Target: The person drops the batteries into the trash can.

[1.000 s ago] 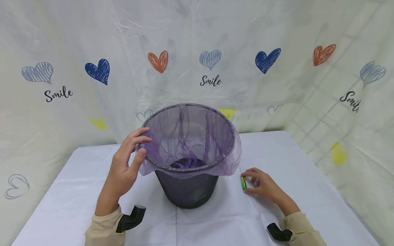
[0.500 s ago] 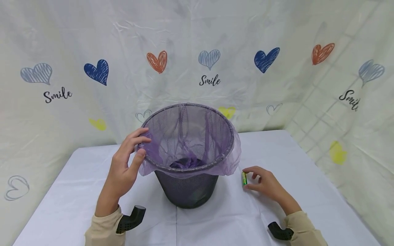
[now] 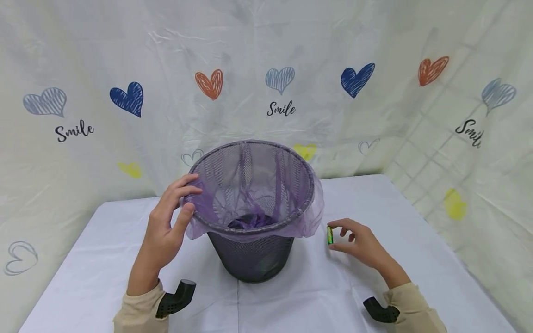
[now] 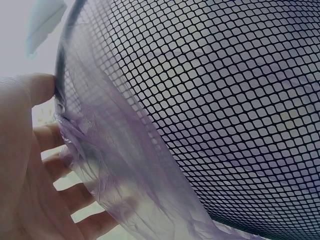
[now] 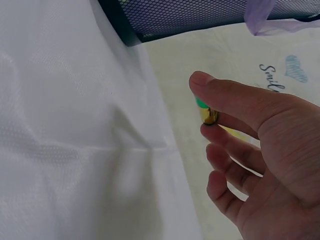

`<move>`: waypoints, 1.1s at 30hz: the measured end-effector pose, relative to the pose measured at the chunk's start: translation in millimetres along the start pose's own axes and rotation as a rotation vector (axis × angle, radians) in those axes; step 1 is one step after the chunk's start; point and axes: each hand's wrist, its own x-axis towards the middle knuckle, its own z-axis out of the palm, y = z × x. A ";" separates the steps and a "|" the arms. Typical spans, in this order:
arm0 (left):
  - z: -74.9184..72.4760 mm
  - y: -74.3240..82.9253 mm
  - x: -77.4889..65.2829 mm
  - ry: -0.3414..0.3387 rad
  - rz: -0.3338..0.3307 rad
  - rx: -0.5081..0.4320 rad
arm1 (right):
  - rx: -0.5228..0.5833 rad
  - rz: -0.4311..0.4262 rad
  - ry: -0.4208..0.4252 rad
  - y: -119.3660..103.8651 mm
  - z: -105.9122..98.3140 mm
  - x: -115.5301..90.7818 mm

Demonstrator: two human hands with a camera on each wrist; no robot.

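Note:
A black mesh wastebasket (image 3: 254,261) stands in the middle of the table. Its purple plastic liner (image 3: 313,219) is folded out over the rim. My left hand (image 3: 164,236) holds the left side of that rim, fingertips over its edge and thumb nearer me; in the left wrist view the thumb (image 4: 40,89) meets the rim and the liner covers some fingertips. Right of the basket, my right hand (image 3: 360,243) pinches a small green and gold battery (image 3: 330,235) by its ends between thumb and fingertips. Most of the battery (image 5: 209,115) is hidden behind the thumb in the right wrist view.
A white cloth covers the table (image 3: 395,217). Behind it hangs a pale curtain (image 3: 233,37) printed with hearts and "Smile". Black curved camera mounts, the left one (image 3: 176,299) and the right one (image 3: 381,311), stick out from the beige sleeves.
My right hand has risen away from the table with the battery, moving slightly up in the head view. The left hand keeps its place on the rim; the head view has shifted slightly.

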 end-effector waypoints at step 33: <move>0.5 -0.5 -0.6 0.002 -0.006 -0.025 | 0.004 -0.066 0.102 -50.3 -27.7 8.6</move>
